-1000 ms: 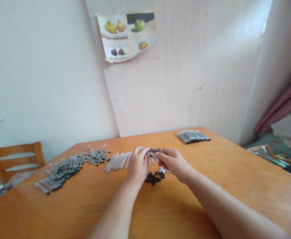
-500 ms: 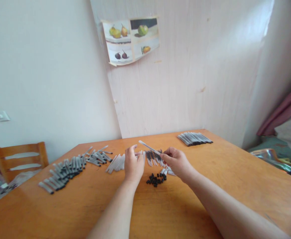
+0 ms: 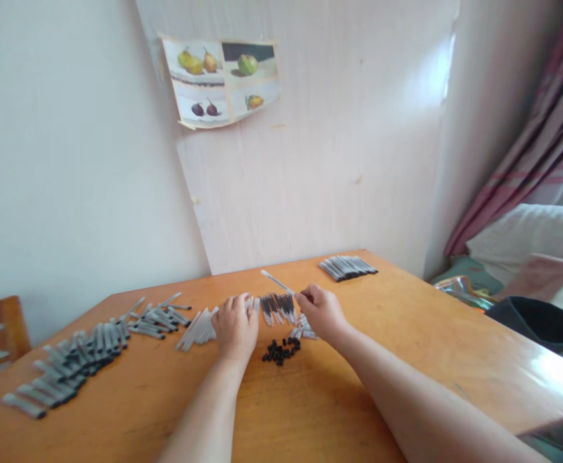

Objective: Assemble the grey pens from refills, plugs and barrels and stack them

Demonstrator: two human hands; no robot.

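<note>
The right hand (image 3: 321,313) had its grip clamped on one clear pen barrel (image 3: 276,281) above the tabletop (image 3: 286,418); the left hand's (image 3: 236,326) grip, over pale tubes (image 3: 199,329), I couldn't tell. One batch of dark refills (image 3: 277,308) and one of black caps (image 3: 280,352) lay loose, unused; two dark-ended pen batches, near-left (image 3: 81,354) and far-right (image 3: 348,267), looked assembled. Blur prevented counting individual pieces.

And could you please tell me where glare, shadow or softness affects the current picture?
In the head view, glare whitens the right side of the table; a sheen sits high on the wall board; a soft shadow lies beneath the right arm; the pens at left look soft; slanting uprights suggest lens distortion.
</note>
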